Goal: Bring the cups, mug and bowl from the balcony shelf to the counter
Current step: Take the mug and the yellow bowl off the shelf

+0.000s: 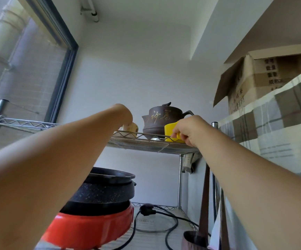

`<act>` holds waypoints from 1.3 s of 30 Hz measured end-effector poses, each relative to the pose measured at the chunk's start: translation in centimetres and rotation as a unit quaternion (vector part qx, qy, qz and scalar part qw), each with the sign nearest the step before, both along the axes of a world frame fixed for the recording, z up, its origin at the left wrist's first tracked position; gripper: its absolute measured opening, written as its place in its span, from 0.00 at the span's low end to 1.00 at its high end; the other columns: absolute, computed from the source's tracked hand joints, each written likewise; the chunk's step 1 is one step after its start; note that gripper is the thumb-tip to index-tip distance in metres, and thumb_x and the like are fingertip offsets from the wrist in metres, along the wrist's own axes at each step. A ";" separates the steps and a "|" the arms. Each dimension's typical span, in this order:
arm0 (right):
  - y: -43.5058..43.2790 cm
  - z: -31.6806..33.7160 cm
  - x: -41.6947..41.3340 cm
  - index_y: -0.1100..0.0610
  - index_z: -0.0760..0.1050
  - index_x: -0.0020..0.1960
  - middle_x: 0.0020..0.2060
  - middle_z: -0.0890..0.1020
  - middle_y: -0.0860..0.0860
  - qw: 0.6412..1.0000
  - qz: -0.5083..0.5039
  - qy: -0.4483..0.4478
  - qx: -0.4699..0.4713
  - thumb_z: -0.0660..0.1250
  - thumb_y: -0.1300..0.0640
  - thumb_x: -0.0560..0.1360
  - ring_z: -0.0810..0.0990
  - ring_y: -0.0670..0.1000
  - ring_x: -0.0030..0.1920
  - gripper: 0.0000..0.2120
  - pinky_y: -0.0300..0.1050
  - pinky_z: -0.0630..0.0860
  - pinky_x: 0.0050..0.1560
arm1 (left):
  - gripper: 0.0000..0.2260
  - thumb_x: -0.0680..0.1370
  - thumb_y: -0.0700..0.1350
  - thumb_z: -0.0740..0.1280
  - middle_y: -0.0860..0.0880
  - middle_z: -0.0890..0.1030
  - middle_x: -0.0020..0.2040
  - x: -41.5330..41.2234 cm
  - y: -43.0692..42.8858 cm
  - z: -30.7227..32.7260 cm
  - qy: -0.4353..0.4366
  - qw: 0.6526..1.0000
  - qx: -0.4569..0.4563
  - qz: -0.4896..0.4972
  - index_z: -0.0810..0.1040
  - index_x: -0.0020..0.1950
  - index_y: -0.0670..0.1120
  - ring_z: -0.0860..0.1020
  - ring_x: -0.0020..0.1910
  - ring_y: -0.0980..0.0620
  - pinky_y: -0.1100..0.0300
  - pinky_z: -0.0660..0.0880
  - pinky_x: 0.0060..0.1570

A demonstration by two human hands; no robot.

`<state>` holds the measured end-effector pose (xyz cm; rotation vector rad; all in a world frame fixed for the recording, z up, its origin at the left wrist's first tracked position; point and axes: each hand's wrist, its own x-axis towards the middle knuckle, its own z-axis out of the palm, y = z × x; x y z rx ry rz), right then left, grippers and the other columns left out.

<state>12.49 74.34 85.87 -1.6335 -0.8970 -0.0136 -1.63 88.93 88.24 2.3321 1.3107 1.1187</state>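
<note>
A yellow mug (169, 130) stands at the right front of the top wire shelf (151, 145). My right hand (191, 129) is closed around its handle. To the left, a cream-coloured cup (132, 129) sits on the same shelf. My left hand (124, 114) reaches over the cup from above; its fingers are bent down behind the wrist and mostly hidden, so the grip is unclear. No bowl shows from this low angle.
A brown clay teapot (164, 120) with gold characters stands behind the mug. Below, a black pot on a red electric cooker (92, 226) fills the lower shelf beside a black power cord (164, 224). A cardboard box (257, 78) and a checked cloth (281, 127) are on the right.
</note>
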 end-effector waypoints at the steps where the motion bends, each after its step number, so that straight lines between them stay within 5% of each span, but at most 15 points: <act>1: 0.0 0.3 0.0 0.60 0.68 0.38 0.34 0.77 0.57 0.999 0.015 0.034 -0.019 0.63 0.70 0.75 0.69 0.46 0.16 0.10 0.30 0.62 0.15 | 0.14 0.78 0.37 0.62 0.47 0.67 0.29 -0.4 0.5 0.0 -0.025 0.998 -0.055 -0.037 0.68 0.32 0.42 0.66 0.24 0.51 0.62 0.65 0.28; 6: -0.1 1.0 0.4 0.60 0.65 0.42 0.41 0.82 0.57 0.991 0.061 0.087 -0.078 0.55 0.70 0.78 0.70 0.43 0.15 0.08 0.29 0.56 0.14 | 0.14 0.82 0.38 0.56 0.45 0.73 0.17 -2.3 1.9 -0.5 -0.195 0.938 -0.234 -0.164 0.70 0.37 0.38 0.64 0.09 0.58 0.72 0.61 0.11; 11: -0.5 0.7 -0.2 0.62 0.70 0.49 0.36 0.79 0.55 0.987 0.081 0.122 -0.069 0.60 0.65 0.76 0.76 0.46 0.15 0.02 0.31 0.64 0.14 | 0.11 0.82 0.40 0.56 0.45 0.72 0.33 -2.7 2.7 -0.7 -0.298 0.883 -0.279 -0.230 0.68 0.40 0.39 0.67 0.11 0.57 0.70 0.63 0.11; 13: -0.5 0.4 -0.2 0.60 0.70 0.49 0.34 0.77 0.53 0.987 0.081 0.133 -0.043 0.62 0.58 0.77 0.77 0.48 0.16 0.05 0.32 0.66 0.14 | 0.13 0.82 0.39 0.57 0.46 0.70 0.33 -2.9 2.9 -0.9 -0.313 0.879 -0.275 -0.232 0.69 0.37 0.39 0.68 0.12 0.56 0.70 0.65 0.12; 17: -0.6 -0.2 0.2 0.59 0.69 0.40 0.32 0.77 0.53 0.986 0.080 0.145 -0.002 0.60 0.47 0.79 0.79 0.50 0.17 0.17 0.34 0.71 0.16 | 0.24 0.80 0.35 0.60 0.45 0.69 0.35 -2.7 3.6 -0.6 -0.346 0.875 -0.237 -0.241 0.78 0.24 0.42 0.72 0.31 0.53 0.64 0.78 0.42; 20: -1.0 -0.4 0.0 0.59 0.70 0.37 0.34 0.78 0.55 0.985 0.089 0.141 0.036 0.61 0.44 0.78 0.79 0.49 0.18 0.20 0.35 0.74 0.17 | 0.12 0.80 0.33 0.57 0.42 0.71 0.34 -2.7 2.9 -0.4 -0.376 0.850 -0.242 -0.280 0.72 0.37 0.36 0.72 0.30 0.50 0.56 0.81 0.28; 23: -1.5 -0.4 -0.6 0.60 0.70 0.36 0.34 0.78 0.55 0.985 0.097 0.123 0.071 0.62 0.44 0.78 0.81 0.51 0.25 0.20 0.36 0.75 0.19 | 0.11 0.79 0.32 0.56 0.42 0.71 0.34 -2.8 1.7 -0.1 -0.435 0.826 -0.205 -0.294 0.71 0.38 0.35 0.72 0.28 0.50 0.54 0.80 0.21; 28: -3.1 -1.1 -1.2 0.59 0.71 0.36 0.35 0.79 0.55 0.984 0.098 0.091 0.116 0.62 0.45 0.78 0.81 0.49 0.20 0.20 0.37 0.77 0.20 | 0.11 0.75 0.30 0.53 0.41 0.71 0.37 -3.9 -0.9 -2.0 -0.524 0.751 -0.202 -0.347 0.67 0.35 0.38 0.72 0.30 0.50 0.54 0.81 0.25; 39: -10.8 -10.6 -3.8 0.56 0.74 0.32 0.25 0.83 0.50 0.985 0.098 0.062 0.129 0.65 0.41 0.75 0.84 0.49 0.25 0.21 0.35 0.75 0.21 | 0.14 0.78 0.38 0.59 0.46 0.75 0.27 -6.9 -5.2 -14.0 -0.520 0.681 -0.239 -0.457 0.69 0.32 0.42 0.76 0.24 0.52 0.57 0.80 0.32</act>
